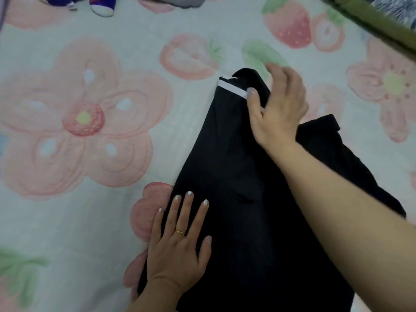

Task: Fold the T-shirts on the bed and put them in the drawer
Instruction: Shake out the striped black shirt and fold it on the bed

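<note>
A black T-shirt (236,176) with a white stripe near its top lies partly folded on the bed, running from the lower middle up to the centre right. My left hand (177,246) rests flat on its lower left edge, fingers spread, a gold ring on one finger. My right hand (278,109) is at the shirt's upper end, thumb on top by the white stripe and fingers curled over the far edge, pinching the cloth. A sleeve sticks out to the right behind my right forearm.
The bed is covered by a white quilt (90,64) printed with pink flowers and strawberries. A plush toy with blue and white shoes (101,5) lies at the top left. An olive-green edge (371,19) crosses the top right corner.
</note>
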